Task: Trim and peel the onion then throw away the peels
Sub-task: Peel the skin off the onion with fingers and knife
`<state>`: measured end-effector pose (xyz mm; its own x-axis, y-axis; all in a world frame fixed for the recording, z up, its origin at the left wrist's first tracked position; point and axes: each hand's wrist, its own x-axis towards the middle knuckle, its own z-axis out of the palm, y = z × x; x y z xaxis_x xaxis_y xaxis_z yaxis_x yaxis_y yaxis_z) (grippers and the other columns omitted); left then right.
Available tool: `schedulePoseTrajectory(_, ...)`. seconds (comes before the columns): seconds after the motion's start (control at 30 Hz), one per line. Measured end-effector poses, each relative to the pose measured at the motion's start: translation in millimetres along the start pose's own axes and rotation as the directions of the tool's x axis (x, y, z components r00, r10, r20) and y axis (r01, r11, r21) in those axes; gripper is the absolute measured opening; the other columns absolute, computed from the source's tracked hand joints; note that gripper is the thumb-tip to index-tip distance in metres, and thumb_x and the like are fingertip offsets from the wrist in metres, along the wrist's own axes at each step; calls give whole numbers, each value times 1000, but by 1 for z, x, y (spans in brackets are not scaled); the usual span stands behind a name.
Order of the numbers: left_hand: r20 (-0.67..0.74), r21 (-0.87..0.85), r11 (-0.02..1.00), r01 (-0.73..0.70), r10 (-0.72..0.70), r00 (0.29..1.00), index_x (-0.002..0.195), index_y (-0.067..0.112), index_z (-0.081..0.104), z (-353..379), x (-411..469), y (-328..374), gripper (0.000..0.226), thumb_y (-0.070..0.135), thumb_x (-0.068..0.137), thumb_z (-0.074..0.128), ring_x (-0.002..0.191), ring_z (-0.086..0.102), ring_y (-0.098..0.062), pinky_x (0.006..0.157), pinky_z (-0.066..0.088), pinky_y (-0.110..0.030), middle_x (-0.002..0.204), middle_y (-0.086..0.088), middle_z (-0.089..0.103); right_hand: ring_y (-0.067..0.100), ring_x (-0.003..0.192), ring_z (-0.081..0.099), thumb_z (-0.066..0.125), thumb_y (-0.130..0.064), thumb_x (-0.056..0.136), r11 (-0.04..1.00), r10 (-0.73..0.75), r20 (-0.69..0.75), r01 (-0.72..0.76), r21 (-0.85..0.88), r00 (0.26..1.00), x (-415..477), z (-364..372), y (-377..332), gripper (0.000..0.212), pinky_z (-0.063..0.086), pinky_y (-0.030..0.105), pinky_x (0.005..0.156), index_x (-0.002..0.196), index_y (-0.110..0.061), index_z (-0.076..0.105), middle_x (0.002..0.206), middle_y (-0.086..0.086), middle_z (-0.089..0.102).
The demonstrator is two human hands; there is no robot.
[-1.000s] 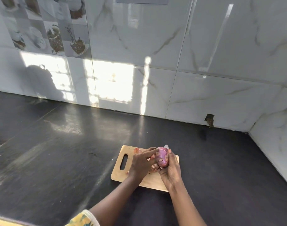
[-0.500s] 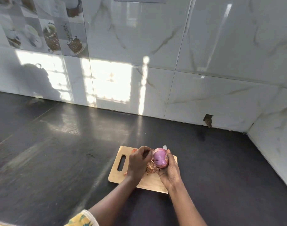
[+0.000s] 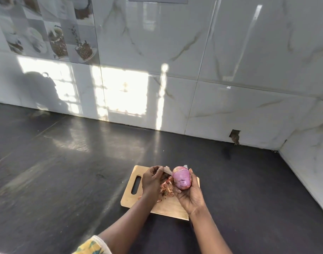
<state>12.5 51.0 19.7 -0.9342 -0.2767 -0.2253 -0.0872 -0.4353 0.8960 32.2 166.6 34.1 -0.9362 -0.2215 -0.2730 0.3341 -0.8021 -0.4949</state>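
A purple onion [image 3: 182, 179], mostly bare of dry skin, sits in my right hand [image 3: 191, 194], whose fingers curl round it above the wooden cutting board [image 3: 131, 197]. My left hand [image 3: 151, 182] pinches a pale strip of peel [image 3: 167, 169] that still joins the onion's top left. A heap of brown and pink peels [image 3: 166, 189] lies on the board between my hands. A small pale tip [image 3: 185, 166] shows just behind the onion; what it is I cannot tell.
The board lies on a dark stone counter [image 3: 65, 171]. A glossy tiled wall [image 3: 193, 70] runs along the back, and a side wall [image 3: 311, 171] closes the right. A hole [image 3: 235, 136] sits in the back wall's base.
My left hand has drawn a strip of peel away from the onion toward the left. The onion now shows more bare purple surface.
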Motion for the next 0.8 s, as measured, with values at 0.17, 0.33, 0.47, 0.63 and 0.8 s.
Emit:
schedulePoseTrajectory(0.17, -92, 10, 1000, 11, -10, 996, 88, -1, 62, -8, 11, -5, 14, 10, 91, 55, 55, 65, -11, 57, 55, -23, 72, -12, 66, 27, 57, 64, 94, -24, 41, 992, 85, 29, -88, 90, 996, 1, -13, -2, 58, 35, 19, 29, 88, 0, 70, 80, 20, 64)
schedulePoseTrajectory(0.33, -32, 497, 856, -145, 185, 982, 92, 2, 69, -16, 7, -2, 16, 15, 87, 61, 59, 63, -7, 57, 48, -13, 70, -1, 70, 27, 62, 64, 96, -30, 37, 989, 95, 25, -97, 114, 995, 5, -20, -7, 95, 41, 20, 32, 121, -13, 58, 88, 19, 63)
schedulePoseTrajectory(0.47, 80, 692, 681, -238, 255, 964, 98, 9, 70, -13, 1, -1, 15, 14, 88, 60, 78, 64, -11, 60, 40, -8, 91, -3, 72, 30, 79, 60, 93, -33, 47, 993, 85, -14, -83, 87, 996, 6, -19, -6, 85, 51, 25, 41, 121, -13, 57, 100, 21, 58)
schedulePoseTrajectory(0.63, 150, 719, 630, -294, 272, 950, 110, 10, 67, -11, -3, 0, 23, 10, 89, 57, 90, 62, -9, 71, 38, 2, 108, -7, 70, 33, 75, 67, 98, -14, 20, 999, 41, -19, -40, 25, 999, 7, -21, -6, 76, 60, 41, 57, 89, 1, 70, 91, 25, 66)
schedulePoseTrajectory(0.8, 243, 651, 680, -338, 235, 941, 115, 13, 65, -9, -8, 6, 26, 20, 91, 56, 100, 59, -7, 76, 36, 2, 114, -3, 67, 30, 82, 66, 88, -24, 58, 986, 21, -31, -26, -163, 999, 7, -15, -3, 52, 57, 39, 71, 105, -14, 67, 97, 19, 68)
